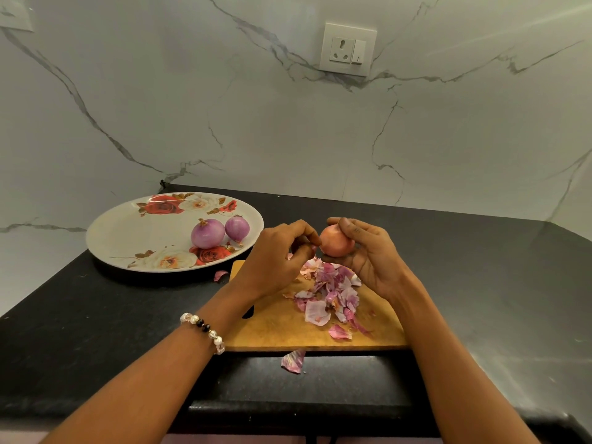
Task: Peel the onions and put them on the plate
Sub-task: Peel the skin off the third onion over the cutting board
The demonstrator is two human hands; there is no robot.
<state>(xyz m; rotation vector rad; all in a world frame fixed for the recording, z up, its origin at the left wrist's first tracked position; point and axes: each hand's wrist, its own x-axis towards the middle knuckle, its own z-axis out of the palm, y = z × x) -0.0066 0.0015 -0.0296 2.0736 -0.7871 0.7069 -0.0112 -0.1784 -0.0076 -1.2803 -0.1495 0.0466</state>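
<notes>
Both hands hover above the wooden cutting board (282, 331). Nearest, below the wrists, one loose purple skin flake (293, 361) lies on the black stone counter (96, 315). Beneath the hands sits a heap of pink-white onion peelings (330, 293). The right hand (362, 254) grasps one pale pink unpeeled onion (334, 241), fingers curled over it. The left hand (278, 254), with a beaded bracelet (203, 331) on its wrist, has fingertips bunched beside that onion; whether they pinch skin is unclear. Farther left, the floral oval plate (128, 232) carries two peeled purple onions (208, 233), touching.
</notes>
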